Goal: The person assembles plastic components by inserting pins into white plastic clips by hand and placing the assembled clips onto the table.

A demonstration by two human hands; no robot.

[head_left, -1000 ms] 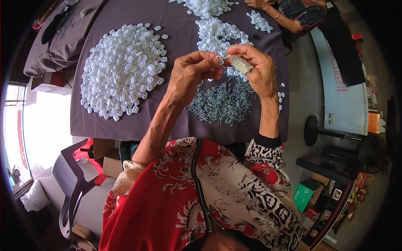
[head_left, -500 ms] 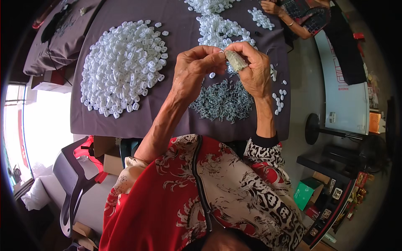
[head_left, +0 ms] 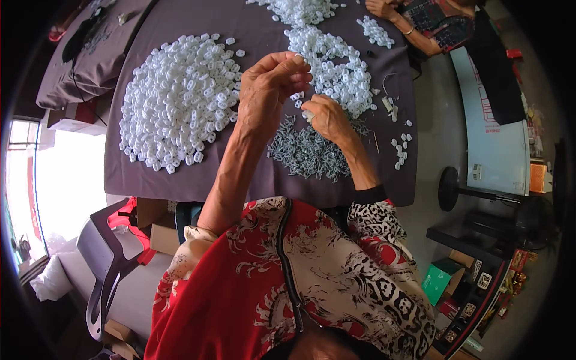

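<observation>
Fingers (head_left: pixel 293 78) of the left hand (head_left: pixel 264 81): thumb and forefinger pinched on a small white piece (head_left: pixel 298 58), barely showing at their tips. Right hand (head_left: pixel 331 123) was lower, palm down, fingers bent at the border of white pieces and screws, a pale wrap (head_left: pixel 308 115) at the fingertips; could not tell whether they grasped anything.

Surface: a table (head_left: pixel 162 187) under dark purplish-grey cloth. Big heap (head_left: pixel 180 99) of white pieces on its left, a middle heap (head_left: pixel 348 81) beyond the right hand, a far heap (head_left: pixel 303 11) at the top, a little pile (head_left: pixel 376 31) near a co-worker's hand (head_left: pixel 384 9). Loose pieces (head_left: pixel 401 150) lay near the right edge.

Room: bright window at left, grey chair (head_left: pixel 99 234) below it; pale panel (head_left: pixel 498 156) and green box (head_left: pixel 438 279) at right.

Looks: white pieces small, glossy, rounded oblongs, many with dark openings. Screws (head_left: pixel 309 153) thin, grey, metallic, in a loose mat before the right hand.

Direction: pinched piece sat above the cloth near the middle heap's left side; its long axis was too hidden to read. Heaped pieces lay with long axes every which way; screws likewise, crossing one another.
</observation>
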